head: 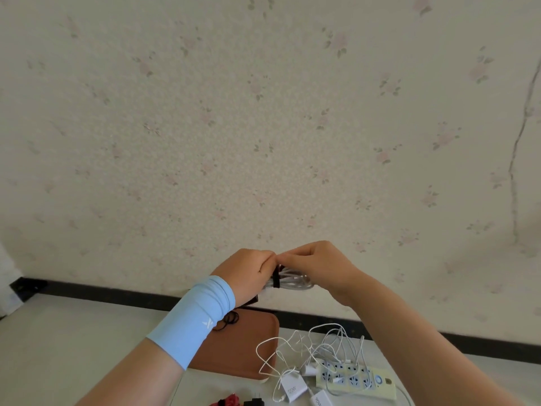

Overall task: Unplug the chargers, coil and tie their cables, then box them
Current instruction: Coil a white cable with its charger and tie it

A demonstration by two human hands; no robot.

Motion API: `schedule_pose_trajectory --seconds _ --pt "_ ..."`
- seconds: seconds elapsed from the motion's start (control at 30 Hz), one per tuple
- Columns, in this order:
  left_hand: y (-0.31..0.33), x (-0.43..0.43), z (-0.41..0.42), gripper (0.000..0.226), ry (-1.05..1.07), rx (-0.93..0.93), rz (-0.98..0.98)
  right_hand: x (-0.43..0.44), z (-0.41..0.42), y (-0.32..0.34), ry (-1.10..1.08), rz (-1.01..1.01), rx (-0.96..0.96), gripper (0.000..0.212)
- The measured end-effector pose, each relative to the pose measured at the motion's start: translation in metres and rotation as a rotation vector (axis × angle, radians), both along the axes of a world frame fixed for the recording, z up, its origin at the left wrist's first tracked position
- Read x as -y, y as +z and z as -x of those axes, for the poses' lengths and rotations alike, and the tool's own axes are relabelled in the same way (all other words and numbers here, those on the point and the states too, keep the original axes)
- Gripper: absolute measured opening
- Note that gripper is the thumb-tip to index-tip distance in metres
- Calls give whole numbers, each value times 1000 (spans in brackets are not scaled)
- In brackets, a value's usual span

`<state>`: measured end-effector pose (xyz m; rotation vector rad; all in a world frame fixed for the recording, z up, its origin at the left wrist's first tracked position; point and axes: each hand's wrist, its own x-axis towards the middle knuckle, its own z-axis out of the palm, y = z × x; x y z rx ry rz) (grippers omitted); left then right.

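Coiled cable (pixel 292 282): white loops bunched together, held in the air between both hands, above the far edge of the bench (pixel 73 347).
Tie (pixel 275 281): a black strap across the coil near its left end, roughly upright.
Long axis: the coil runs left to right, from hand to hand, and the tie crosses it.
Left hand (pixel 248 273): curled round the coil's left end, just beside the tie.
Right hand (pixel 319 265): fingers bunched, pinching at the top of the tie.
Nearer hand: both touch the bundle. The right fingertips sit on the strap, so closing it looks like their job.
Below: a brown tray (pixel 240 347), a tangle of loose cables (pixel 307 347), a white charger (pixel 294 389) and a power strip (pixel 357 379).
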<state>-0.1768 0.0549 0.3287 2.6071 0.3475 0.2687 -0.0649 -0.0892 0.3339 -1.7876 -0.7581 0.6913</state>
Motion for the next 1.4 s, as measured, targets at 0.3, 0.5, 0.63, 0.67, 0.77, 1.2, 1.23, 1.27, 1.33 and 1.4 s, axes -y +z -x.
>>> schedule_pose_trajectory --seconds 0.3,0.5,0.63,0.67,0.77,1.2,1.23,1.27,1.33,1.4 --pt "-8 5 -3 30 86 269 -111 -12 10 -8 -237 -30 -33 12" --pt "-10 0 -9 36 84 219 55 -12 15 -11 -271 -50 -35 22" --pt "-6 3 -8 38 135 193 278 -14 21 -12 -264 -63 177 23" --pt "-5 5 -7 39 154 177 316 -15 23 -14 -269 -63 224 24" --pt "-12 4 -12 43 219 116 300 -16 28 -18 -311 -97 279 46" --pt "-11 -7 -12 33 380 -77 607 -25 42 -25 -181 -94 416 12" --pt "-10 -7 -13 33 391 -88 597 -26 43 -28 -177 -95 477 12" --pt "-10 -8 -13 34 403 -92 594 -27 43 -31 -163 -104 547 11" --pt "-9 -10 -14 35 434 -99 660 -28 41 -39 -105 -145 692 8" --pt "-8 -11 -11 35 458 -88 739 -28 36 -43 -46 -188 769 7"
